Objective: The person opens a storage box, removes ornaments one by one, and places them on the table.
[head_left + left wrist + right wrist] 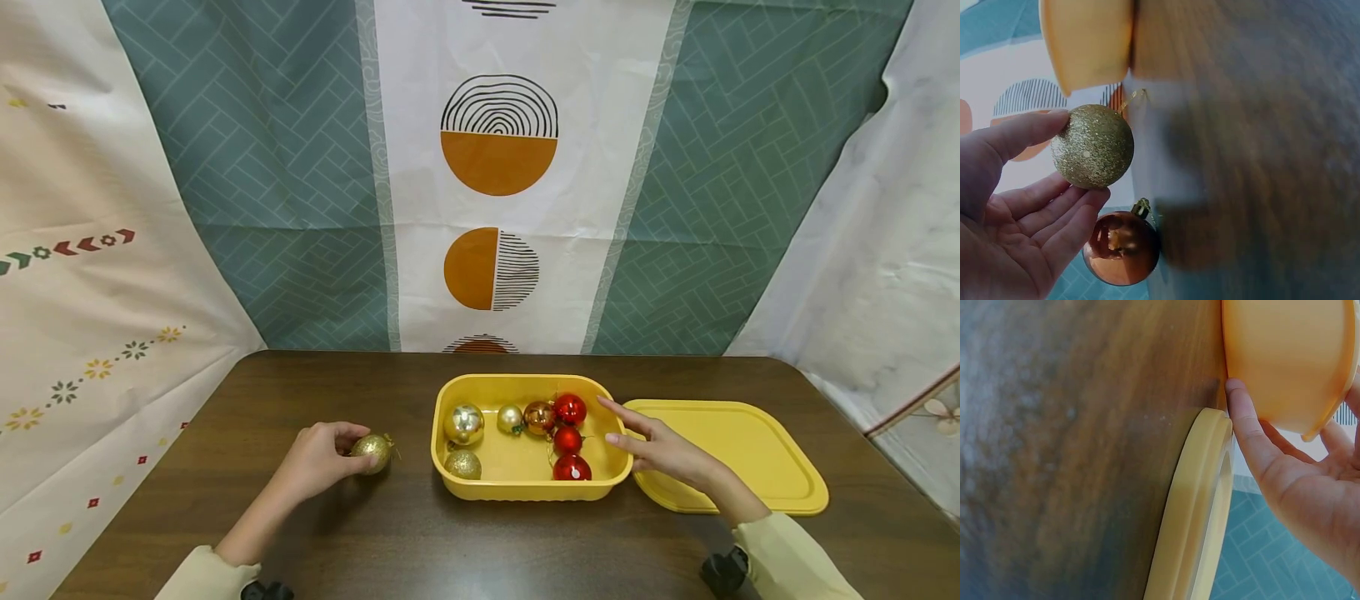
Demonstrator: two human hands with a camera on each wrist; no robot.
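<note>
Head view: left hand (318, 457) pinches gold glitter bauble (372, 451) between thumb and fingertips, on table (360, 533) well left of yellow tub (525, 487). Right hand (660, 450), fingers straight and spread, rests against tub's right wall, thumb touching it. Yellow lid (750, 458) lies under and right of that hand. Inside tub: silver, gold, copper, red baubles (567, 440).
</note>
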